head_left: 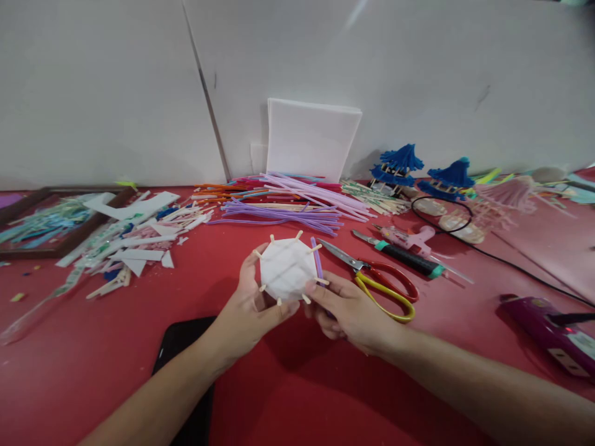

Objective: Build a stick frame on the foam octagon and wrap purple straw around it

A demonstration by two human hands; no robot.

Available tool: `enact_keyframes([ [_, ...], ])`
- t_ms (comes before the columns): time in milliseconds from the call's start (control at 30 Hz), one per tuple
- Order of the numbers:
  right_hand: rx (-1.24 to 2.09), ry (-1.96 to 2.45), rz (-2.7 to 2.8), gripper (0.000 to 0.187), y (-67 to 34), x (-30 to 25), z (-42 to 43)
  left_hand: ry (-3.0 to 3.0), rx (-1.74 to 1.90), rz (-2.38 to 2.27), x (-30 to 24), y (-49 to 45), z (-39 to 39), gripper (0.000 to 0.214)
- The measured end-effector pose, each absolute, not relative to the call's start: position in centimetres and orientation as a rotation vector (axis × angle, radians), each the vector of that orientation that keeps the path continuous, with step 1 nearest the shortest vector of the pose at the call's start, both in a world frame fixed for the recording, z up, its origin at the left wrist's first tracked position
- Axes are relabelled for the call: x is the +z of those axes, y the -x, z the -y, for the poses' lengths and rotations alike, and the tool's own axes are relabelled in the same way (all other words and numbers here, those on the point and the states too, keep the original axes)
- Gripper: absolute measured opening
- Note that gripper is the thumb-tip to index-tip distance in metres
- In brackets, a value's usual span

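Observation:
My left hand (248, 310) grips a small white octagonal foam piece (287, 271) with wooden stick ends poking out around its rim, held above the red table (93, 347). Fingers of my left hand curl around its left and lower edge. My right hand (348, 313) pinches a short purple straw piece (317, 259) and holds it against the right edge of the white piece.
Scissors with red and yellow handles (381, 285) lie just right of my hands, a pink glue gun (411, 238) beyond. Coloured straws (288, 201), foam scraps (134, 241), white foam sheets (309, 139), blue tasselled models (421, 170), a purple device (548, 328), a black phone (186, 353).

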State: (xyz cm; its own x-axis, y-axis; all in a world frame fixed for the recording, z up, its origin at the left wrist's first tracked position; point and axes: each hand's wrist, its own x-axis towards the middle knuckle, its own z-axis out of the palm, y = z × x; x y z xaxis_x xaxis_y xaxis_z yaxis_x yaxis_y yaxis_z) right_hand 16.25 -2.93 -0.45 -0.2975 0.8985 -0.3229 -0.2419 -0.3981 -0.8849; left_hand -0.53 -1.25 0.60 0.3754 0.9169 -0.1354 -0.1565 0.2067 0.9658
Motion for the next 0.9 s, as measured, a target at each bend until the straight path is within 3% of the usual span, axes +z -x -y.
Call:
enact_keyframes([
  [233,1.544,1.088,0.987,0.023,-16.9,-0.6,3.0,-0.878,1.203,-1.002,0.6,1.0,0.3,0.086],
  [433,0.719,1.096,1.847,0.020,-18.8,-0.2,3.0,-0.855,1.090,-1.002,0.9,1.3,0.4,0.077],
  [567,0.285,0.934,2.228,0.022,-19.3,-0.3,2.8,-0.872,1.058,-1.010,0.9,1.2,0.5,0.084],
  [700,0.120,0.969,2.284,0.024,-19.4,-0.8,2.5,-0.800,1.059,-0.985,1.2,0.9,0.5,0.092],
  [900,-0.023,1.050,2.264,0.021,-19.3,-0.5,2.5,-0.796,1.036,-0.984,1.1,0.8,0.6,0.088],
])
